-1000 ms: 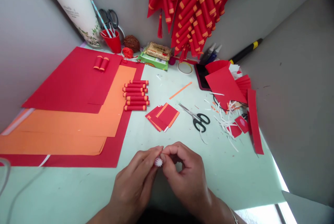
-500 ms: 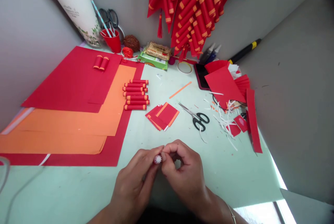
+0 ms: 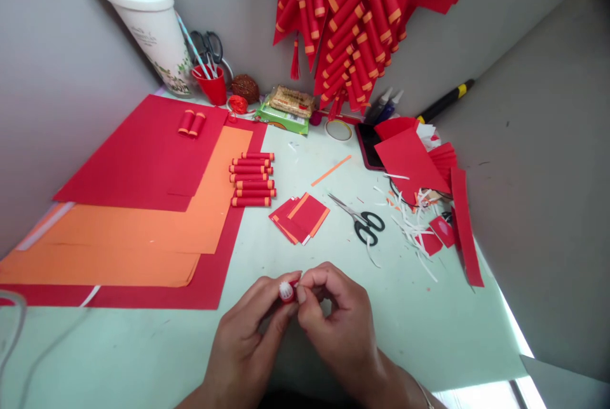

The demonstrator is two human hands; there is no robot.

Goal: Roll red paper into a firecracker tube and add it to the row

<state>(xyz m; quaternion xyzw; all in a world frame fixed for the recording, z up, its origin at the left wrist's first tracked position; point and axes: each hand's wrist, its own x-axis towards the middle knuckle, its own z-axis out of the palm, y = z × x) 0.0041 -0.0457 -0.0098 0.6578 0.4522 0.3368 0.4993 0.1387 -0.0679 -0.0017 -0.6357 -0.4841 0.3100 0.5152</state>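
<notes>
Between thumb and fingers of my left hand [image 3: 250, 326] is a small red paper roll [image 3: 287, 295], seen nearly end-on with a ribbed white piece in its end. My right hand [image 3: 336, 314] pinches at the roll's right edge, thumb against forefinger; the exact bit under the fingertips is hidden. Beyond the hands lies a small stack of red paper pieces with orange strips [image 3: 300, 217]. Right of that stack, scissors [image 3: 361, 218] with black handles rest on the table. Several finished red rolls with orange bands [image 3: 252, 180] lie in a pile to the left.
Large red sheets [image 3: 138, 155] and orange sheets [image 3: 143, 225] cover the left side. A white cup [image 3: 150, 34] and a red pot [image 3: 212, 86] stand at the back. Paper scraps [image 3: 410, 221] and a phone [image 3: 369, 145] lie right. Red roll strings [image 3: 347, 28] hang at the back.
The roll has tilted in my fingers, so more of the white ribbed end and red side show. Both hands stay close together. The whole view has shifted slightly.
</notes>
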